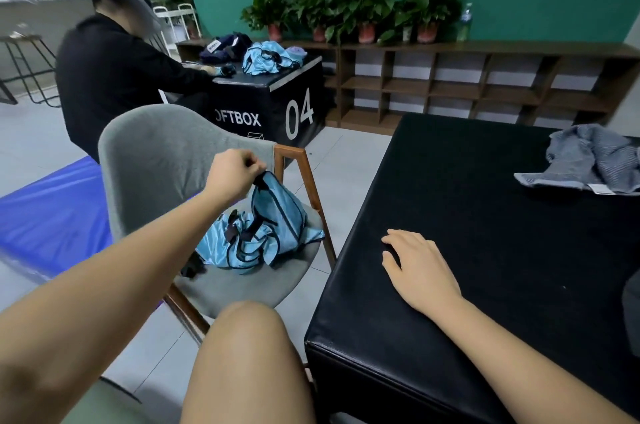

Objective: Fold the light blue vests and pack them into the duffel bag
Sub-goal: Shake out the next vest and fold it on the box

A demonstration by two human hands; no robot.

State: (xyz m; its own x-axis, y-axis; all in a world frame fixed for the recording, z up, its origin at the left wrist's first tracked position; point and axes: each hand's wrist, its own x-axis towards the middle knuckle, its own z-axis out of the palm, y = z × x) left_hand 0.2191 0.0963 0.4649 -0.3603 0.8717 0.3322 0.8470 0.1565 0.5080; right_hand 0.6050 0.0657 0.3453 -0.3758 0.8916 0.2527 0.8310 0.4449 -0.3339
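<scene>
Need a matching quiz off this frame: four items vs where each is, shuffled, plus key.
1 left hand
2 right hand
3 grey striped garment
4 potted plants

A on top of the wooden shelf
B flat on the black table, near side
C pinching a light blue vest over the grey chair
D crumpled at that table's far right

Pairs: 1-C, 2-B, 3-D, 4-A

- "OFTBOX" in white letters on the black box (239,98) beyond the left hand (231,175); the grey chair (156,153) hides the word's start.
- "04" in large white digits on the same box's adjoining face, further right.
</scene>
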